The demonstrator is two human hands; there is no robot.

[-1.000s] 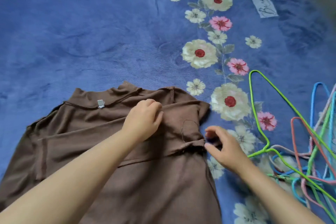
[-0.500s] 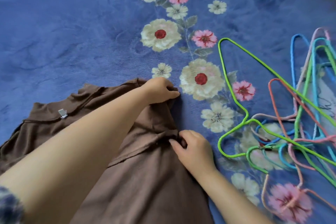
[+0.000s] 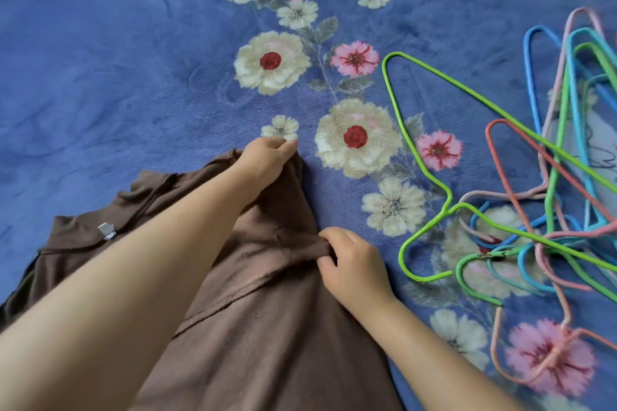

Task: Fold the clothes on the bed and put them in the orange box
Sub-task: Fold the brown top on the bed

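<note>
Brown top (image 3: 267,327) lies spread on the blue floral blanket (image 3: 100,60), filling the lower left, from about 9 o'clock round to 6. Neckline toward 10 o'clock, with a small pale label (image 3: 107,231) showing inside the collar.

Left hand (image 3: 267,160) reaches across the garment to its far right corner, just short of centre; fingers curled down over the fabric edge, gripping it against the blanket. Fingertips sit right beside a small cream printed flower.

Right hand (image 3: 354,264) at the garment's right edge, toward 5 o'clock of the left hand. Fingers curled, pinching a bunched ridge of the brown cloth where a fold line runs across. Cloth between the two hands stands up in a soft crease.

Pile of wire hangers (image 3: 551,210) at 3 o'clock on the blanket, tangled: blue, pink, coral, teal. A green hanger (image 3: 444,90) lies nearest the top, apart from it. Orange box not in sight.
</note>
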